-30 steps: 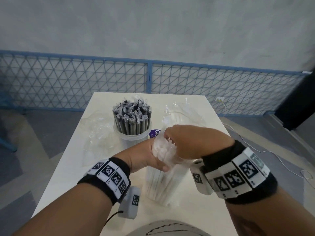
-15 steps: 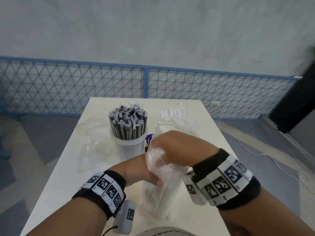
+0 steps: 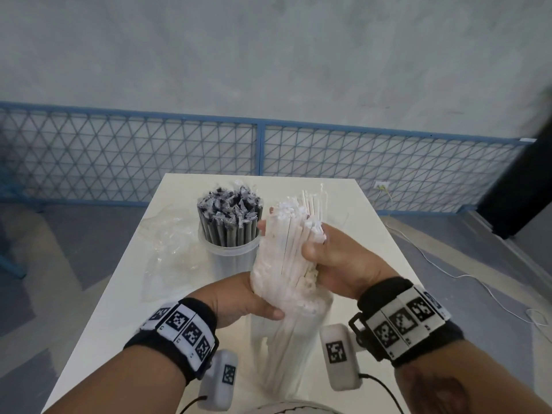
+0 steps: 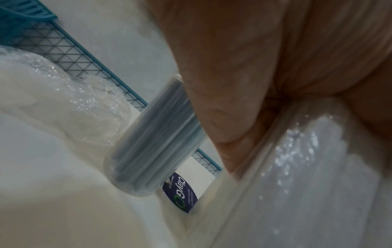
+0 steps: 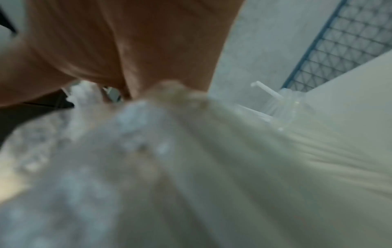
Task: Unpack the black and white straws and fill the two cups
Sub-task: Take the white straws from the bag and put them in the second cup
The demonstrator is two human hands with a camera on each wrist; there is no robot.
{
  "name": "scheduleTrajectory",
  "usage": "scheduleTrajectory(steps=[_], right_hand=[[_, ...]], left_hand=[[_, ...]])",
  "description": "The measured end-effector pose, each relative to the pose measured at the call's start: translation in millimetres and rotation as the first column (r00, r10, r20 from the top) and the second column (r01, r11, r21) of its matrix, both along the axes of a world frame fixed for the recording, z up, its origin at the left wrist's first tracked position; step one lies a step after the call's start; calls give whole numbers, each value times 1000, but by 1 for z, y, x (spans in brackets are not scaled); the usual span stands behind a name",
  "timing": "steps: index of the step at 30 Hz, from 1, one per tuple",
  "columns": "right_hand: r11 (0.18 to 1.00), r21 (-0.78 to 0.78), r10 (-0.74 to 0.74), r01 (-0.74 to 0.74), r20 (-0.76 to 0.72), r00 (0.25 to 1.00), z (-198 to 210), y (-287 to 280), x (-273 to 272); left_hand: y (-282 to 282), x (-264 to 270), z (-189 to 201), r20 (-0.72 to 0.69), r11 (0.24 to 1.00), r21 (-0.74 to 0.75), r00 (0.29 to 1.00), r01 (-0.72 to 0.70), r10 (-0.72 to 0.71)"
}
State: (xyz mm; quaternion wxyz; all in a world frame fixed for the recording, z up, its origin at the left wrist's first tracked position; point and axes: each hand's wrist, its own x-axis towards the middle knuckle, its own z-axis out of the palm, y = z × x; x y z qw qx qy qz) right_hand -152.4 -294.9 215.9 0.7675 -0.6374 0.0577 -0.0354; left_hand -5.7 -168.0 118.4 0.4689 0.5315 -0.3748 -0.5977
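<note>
A thick bundle of white straws [image 3: 286,249] stands over the near middle of the table, its lower half still in a clear bag [image 3: 283,348]. My right hand [image 3: 310,252] grips the bare upper part of the bundle. My left hand [image 3: 257,300] holds the bag bunched around the bundle's middle. A clear cup [image 3: 230,258] packed with wrapped black straws [image 3: 230,213] stands just behind and to the left. The second clear cup [image 5: 286,104] lies behind the bundle with a few white straws [image 3: 313,198] in it, and is mostly hidden in the head view.
An empty crumpled clear bag [image 3: 170,243] lies on the white table [image 3: 113,309] left of the black-straw cup. A purple label [image 4: 180,193] shows beside that cup's base. A blue mesh fence [image 3: 260,150] runs behind the table; a white cable [image 3: 448,273] crosses the floor on the right.
The bag has slid down off the white straws, baring their tops. My right hand left the bag's top and now grips the bare straws; my left hand stayed on the bag.
</note>
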Motion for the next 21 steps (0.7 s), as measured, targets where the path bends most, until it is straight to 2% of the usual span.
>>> scheduleTrajectory(steps=[2,4,5,6,9,11,14,17,19,21], right_hand=[[994,-110,-30,25,-43,999,-3,3,0],[948,-296,-137,116,-51,989,-5,6,3],[932,-326,-181,159,-35,983,-4,7,5],[932,-304,-212,198,-13,977,-3,7,7],[952,-63,-294,298,75,953,3,7,8],[919,59,-394,389,134,909,12,3,6],[819,202,-571,537,195,798,33,-5,3],[739,192,-674,646,235,700,50,-17,1],[699,173,-713,694,246,657,53,-23,2],[664,136,-742,735,243,625,49,-26,4]], left_hand=[[0,1,2,24,999,-11,999,46,-46],[-1,1,6,48,994,-3,993,108,-108],[-1,1,8,66,992,15,990,125,-126],[-2,2,10,82,990,35,986,140,-142],[-5,7,20,148,973,103,964,208,-222],[-7,11,27,196,951,170,936,260,-291],[-11,15,27,291,906,276,871,320,-396],[-19,12,20,381,846,418,782,331,-493],[-23,10,13,417,794,512,712,329,-564],[-28,11,3,441,769,556,672,316,-595]])
